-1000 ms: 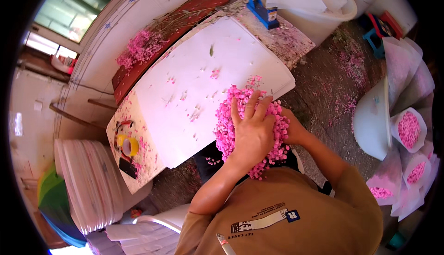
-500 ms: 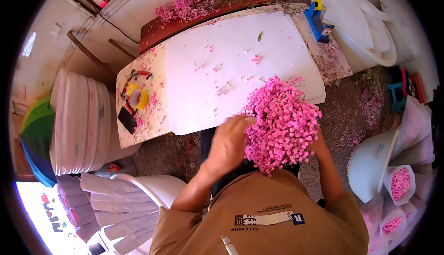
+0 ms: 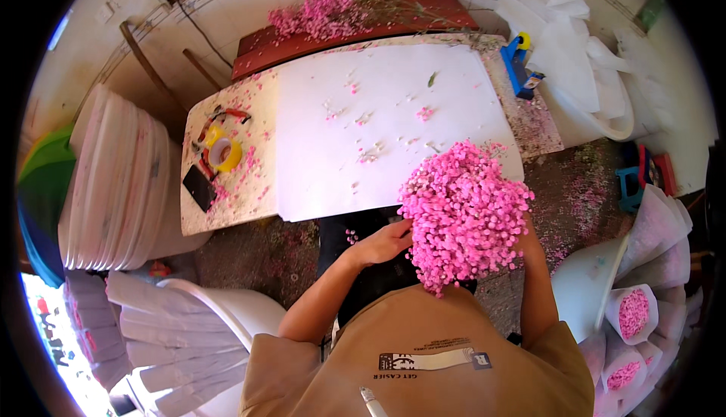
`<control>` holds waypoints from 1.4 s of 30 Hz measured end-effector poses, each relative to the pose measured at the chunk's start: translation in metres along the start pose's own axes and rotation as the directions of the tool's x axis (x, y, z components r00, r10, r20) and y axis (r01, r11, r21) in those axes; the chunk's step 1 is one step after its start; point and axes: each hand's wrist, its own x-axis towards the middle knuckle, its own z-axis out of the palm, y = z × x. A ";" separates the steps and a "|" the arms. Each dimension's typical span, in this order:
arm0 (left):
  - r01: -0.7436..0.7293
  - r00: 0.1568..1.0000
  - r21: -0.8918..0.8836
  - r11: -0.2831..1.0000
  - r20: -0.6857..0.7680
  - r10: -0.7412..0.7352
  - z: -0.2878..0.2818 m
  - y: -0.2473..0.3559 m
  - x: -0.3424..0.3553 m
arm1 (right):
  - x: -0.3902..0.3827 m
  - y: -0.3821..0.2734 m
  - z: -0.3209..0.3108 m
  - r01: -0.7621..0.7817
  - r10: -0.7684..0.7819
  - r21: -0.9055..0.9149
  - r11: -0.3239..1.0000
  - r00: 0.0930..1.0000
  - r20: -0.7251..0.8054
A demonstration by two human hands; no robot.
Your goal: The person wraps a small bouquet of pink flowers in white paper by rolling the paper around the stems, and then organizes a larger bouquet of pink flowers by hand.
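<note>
A dense round bunch of pink baby's breath (image 3: 465,217) is held upright before my body, over the near right edge of the table. My right hand (image 3: 528,241) is mostly hidden behind its right side, apparently closed round the stems below, which the blossoms cover. Beside the lower left of the bunch is my left hand (image 3: 384,244), its visible fingers stretched out toward the blossoms and their tips partly hidden. A small pink sprig (image 3: 352,237) shows just left of that wrist. White paper (image 3: 325,175) lies on the table, scattered with blossom bits and a green leaf (image 3: 432,79).
Pliers-like red-handled cutters (image 3: 234,114), yellow tape (image 3: 224,154) and a black phone-like slab (image 3: 199,188) lie on the table's left. A blue tape dispenser (image 3: 518,69) stands far right. More pink flowers (image 3: 321,16) lie behind. Stacked tubs (image 3: 117,182) and buckets of wrapped bouquets (image 3: 634,313) flank me.
My left hand has moved down from the upper left side of the bunch to its lower left. A small sprig now shows beside the wrist. The bunch has shifted slightly downward in view.
</note>
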 end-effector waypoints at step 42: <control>-0.335 0.797 -0.528 0.780 -0.601 -0.065 -0.008 0.070 -0.012 | 0.050 -0.196 -0.007 0.233 -0.274 -0.495 0.837 0.962 -0.012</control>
